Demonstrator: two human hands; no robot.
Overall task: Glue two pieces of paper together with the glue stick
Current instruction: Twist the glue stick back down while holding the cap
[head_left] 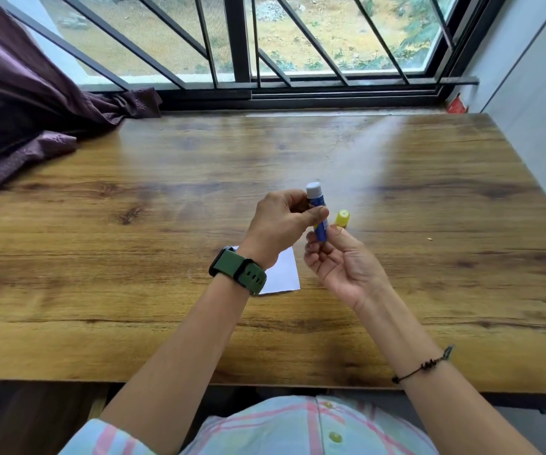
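Home room, wooden desk point(133, 257), barred window point(239, 37), curtain point(19, 110)

A purple curtain point(19, 103) is draping onto the wooden table point(133, 257) — far left of the hands. A barred window point(239, 44) is standing beyond them.

My left hand point(281, 221) covers the glue stick point(318, 211) label, and my left wrist hides much of the paper point(283, 274) beneath it.
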